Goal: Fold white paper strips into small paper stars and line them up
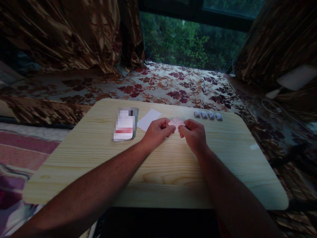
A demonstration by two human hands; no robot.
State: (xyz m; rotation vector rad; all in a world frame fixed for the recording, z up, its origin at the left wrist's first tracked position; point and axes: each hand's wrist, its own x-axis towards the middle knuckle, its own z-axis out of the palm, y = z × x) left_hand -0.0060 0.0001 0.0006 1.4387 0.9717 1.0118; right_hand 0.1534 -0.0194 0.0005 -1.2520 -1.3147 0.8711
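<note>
A small pale pink folded paper point(176, 121) lies on the light wooden table point(158, 172), past the middle. My left hand point(158, 132) pinches its left side with curled fingers. My right hand point(193, 135) pinches its right side, thumb and fingers pressed together. Both forearms reach in from the near edge.
A white paper sheet point(149, 119) lies left of my hands, beside a phone-sized blurred object point(125, 125). A row of several small folded paper pieces point(208, 115) sits at the far right of the table. A floral bedspread point(158, 84), curtains and a window lie beyond.
</note>
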